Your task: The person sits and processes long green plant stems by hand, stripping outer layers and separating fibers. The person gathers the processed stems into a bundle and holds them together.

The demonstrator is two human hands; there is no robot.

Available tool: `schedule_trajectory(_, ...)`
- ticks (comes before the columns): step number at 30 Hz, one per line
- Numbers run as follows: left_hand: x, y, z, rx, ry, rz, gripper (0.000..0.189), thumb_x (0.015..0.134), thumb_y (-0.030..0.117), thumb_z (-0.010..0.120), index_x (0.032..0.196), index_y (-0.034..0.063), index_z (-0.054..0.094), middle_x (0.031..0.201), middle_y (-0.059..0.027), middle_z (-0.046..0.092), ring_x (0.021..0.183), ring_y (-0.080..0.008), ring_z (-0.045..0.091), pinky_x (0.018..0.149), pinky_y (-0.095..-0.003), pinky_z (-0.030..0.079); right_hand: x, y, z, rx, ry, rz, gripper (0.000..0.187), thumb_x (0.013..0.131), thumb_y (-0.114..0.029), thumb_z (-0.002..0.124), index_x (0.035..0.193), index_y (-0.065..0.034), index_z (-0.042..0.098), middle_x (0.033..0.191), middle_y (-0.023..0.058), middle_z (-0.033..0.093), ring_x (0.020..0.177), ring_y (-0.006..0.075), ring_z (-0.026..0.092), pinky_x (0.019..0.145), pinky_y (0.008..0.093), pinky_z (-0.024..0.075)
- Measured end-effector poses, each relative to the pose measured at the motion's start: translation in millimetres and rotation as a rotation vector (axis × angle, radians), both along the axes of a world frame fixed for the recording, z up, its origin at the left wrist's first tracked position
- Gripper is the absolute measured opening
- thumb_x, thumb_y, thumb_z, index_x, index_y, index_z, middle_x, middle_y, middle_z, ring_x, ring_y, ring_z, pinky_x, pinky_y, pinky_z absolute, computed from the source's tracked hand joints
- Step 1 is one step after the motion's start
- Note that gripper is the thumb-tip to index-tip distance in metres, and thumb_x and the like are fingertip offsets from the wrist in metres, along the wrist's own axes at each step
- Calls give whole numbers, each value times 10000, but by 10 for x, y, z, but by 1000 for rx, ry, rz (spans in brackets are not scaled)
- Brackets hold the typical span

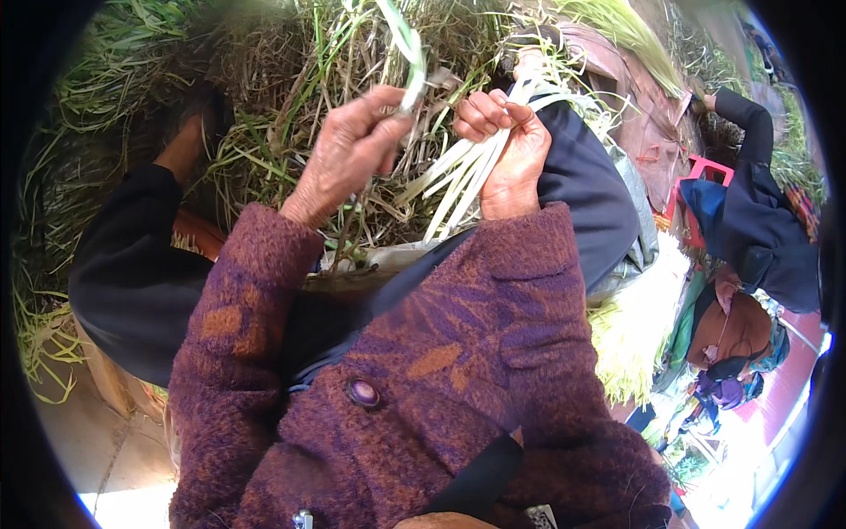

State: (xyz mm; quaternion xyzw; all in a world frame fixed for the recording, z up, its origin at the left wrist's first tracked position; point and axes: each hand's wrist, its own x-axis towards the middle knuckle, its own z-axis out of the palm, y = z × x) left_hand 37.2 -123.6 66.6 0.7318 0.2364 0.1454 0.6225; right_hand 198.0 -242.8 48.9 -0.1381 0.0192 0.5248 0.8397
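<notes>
My left hand (360, 142), slightly blurred, pinches a green and white leafy stalk (413, 59) between thumb and fingers, and the stalk rises away from me. Close by on the right, my right hand (505, 142) is closed around a bunch of pale, slender stalks (462, 175). Their white ends fan out down and to the left, while thin yellow-green leaves (562, 82) spill from the other side of the fist. Beneath both hands lies a heap of loose green leaves and dry, straw-like trimmings (284, 145).
My dark-trousered legs (581, 185) flank the heap. A stack of trimmed pale stalks (634, 324) lies to my right, and a yellow-green bundle (628, 40) rests on brownish cloth (615, 79). Farther right, a person in dark clothes (760, 231) sits near a red plastic crate (691, 198).
</notes>
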Motion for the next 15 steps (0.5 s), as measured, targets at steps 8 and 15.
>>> schedule_trajectory(8, 31, -257, 11, -13, 1, -68, 275, 954, 99, 562, 1217, 22, 545, 725, -79, 686, 528, -91, 578, 476, -251, 459, 90, -72, 27, 11, -12, -3, 144, 825, -109, 478, 697, -114, 412, 620, -25, 357, 584, 113, 326, 501, 247, 284)
schedule_trajectory(15, -8, -302, -97, 302, -133, -83, 438, 888, -1, 630, 1312, 8, 519, 742, -104, 638, 565, -156, 591, 539, -284, 471, 132, -88, 41, 5, 7, 55, 163, 816, -114, 491, 672, -111, 413, 626, -17, 369, 587, 120, 348, 494, 251, 291)
